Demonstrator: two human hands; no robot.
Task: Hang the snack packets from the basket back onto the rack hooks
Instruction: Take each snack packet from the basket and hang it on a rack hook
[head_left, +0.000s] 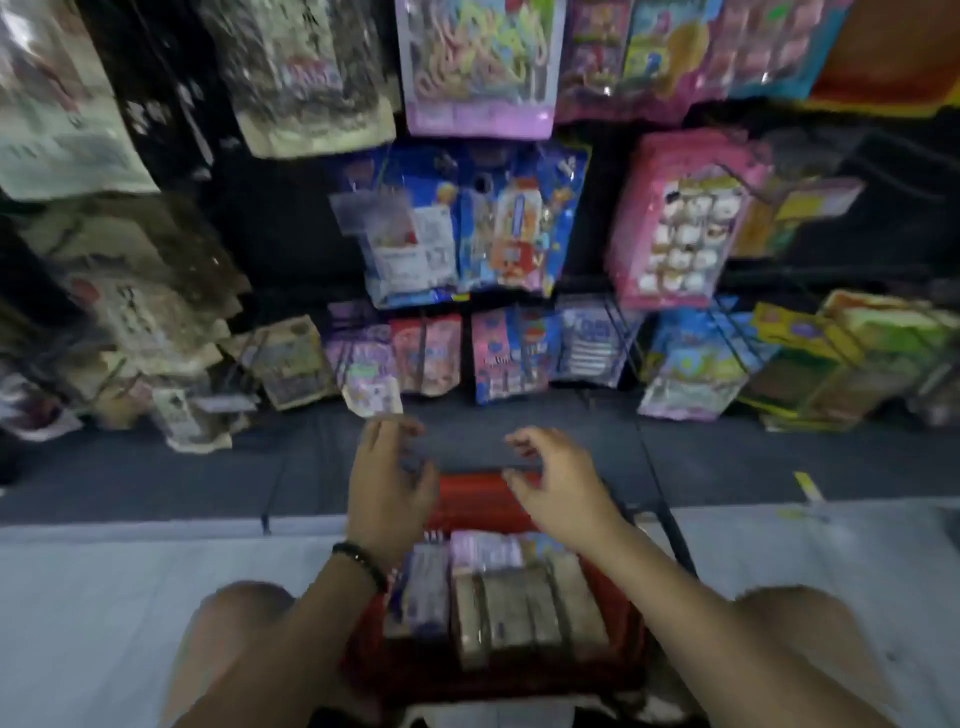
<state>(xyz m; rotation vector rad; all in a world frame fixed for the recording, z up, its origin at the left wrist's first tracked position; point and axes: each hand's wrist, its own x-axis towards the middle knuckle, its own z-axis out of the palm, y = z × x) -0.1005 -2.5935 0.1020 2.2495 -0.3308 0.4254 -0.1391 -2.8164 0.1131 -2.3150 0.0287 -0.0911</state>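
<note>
A red basket (483, 501) sits on the floor between my knees, packed with several snack packets (514, 603) standing on edge. Both my hands hover over the basket's far rim. My left hand (387, 478), with a dark bead bracelet on its wrist, has loosely curled fingers and holds nothing. My right hand (556, 480) is spread with relaxed fingers, also empty. Just beyond my left fingertips a purple packet (371, 382) hangs on the lowest row of the black rack (291, 234). Blue packets (467, 228) hang above it.
Brown and cream packets (145, 291) fill the rack's left side; pink (680, 218), yellow and green packets (831, 358) fill the right. A dark floor strip (156, 467) runs below the rack, pale floor nearer me. The view is motion-blurred.
</note>
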